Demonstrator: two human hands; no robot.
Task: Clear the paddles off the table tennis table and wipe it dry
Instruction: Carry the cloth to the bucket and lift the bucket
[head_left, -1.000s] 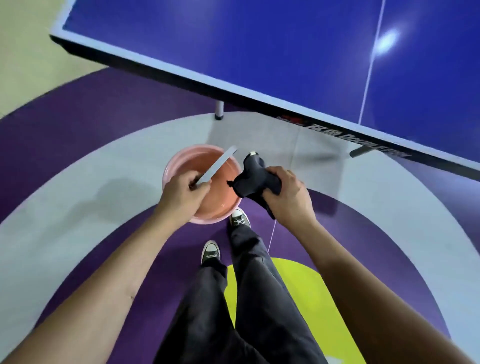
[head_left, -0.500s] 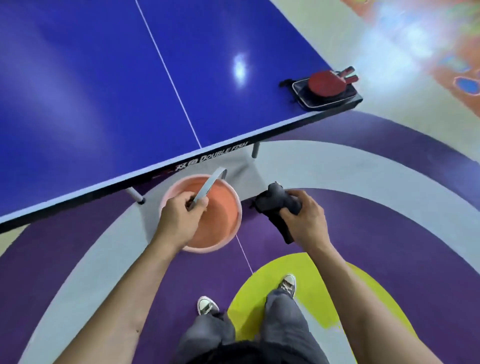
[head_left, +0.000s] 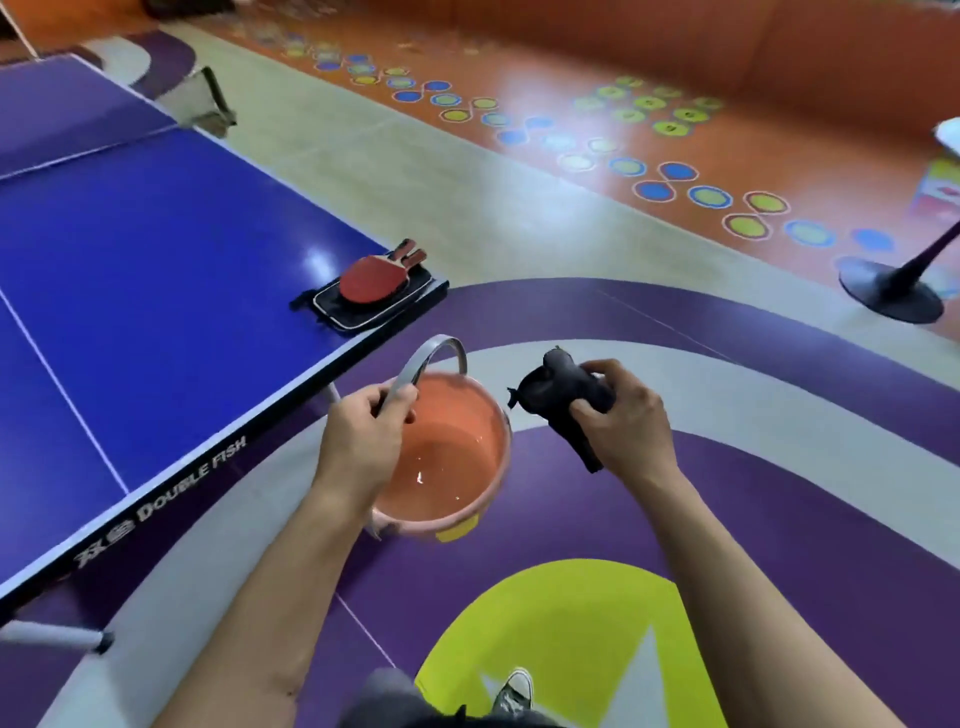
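Note:
A blue table tennis table (head_left: 156, 291) fills the left of the head view. At its near right corner red paddles (head_left: 375, 275) lie stacked on a black paddle case (head_left: 358, 314). My left hand (head_left: 363, 441) grips the grey handle of a pink bucket (head_left: 467, 519) that has water in it and hangs beside the table's end edge. My right hand (head_left: 623, 431) holds a bunched black cloth (head_left: 561, 389) to the right of the bucket, above the floor.
The net post (head_left: 210, 101) stands at the table's far side edge. A table leg (head_left: 57, 636) shows at lower left. A black pedestal base (head_left: 891, 288) stands on the floor at the right. My shoe (head_left: 514, 691) is on the purple and yellow-green floor.
The view has swung right, so the paddles and case sit nearer the middle and the orange floor shows. Both hands keep their holds, and the bucket has swung up beside the table edge.

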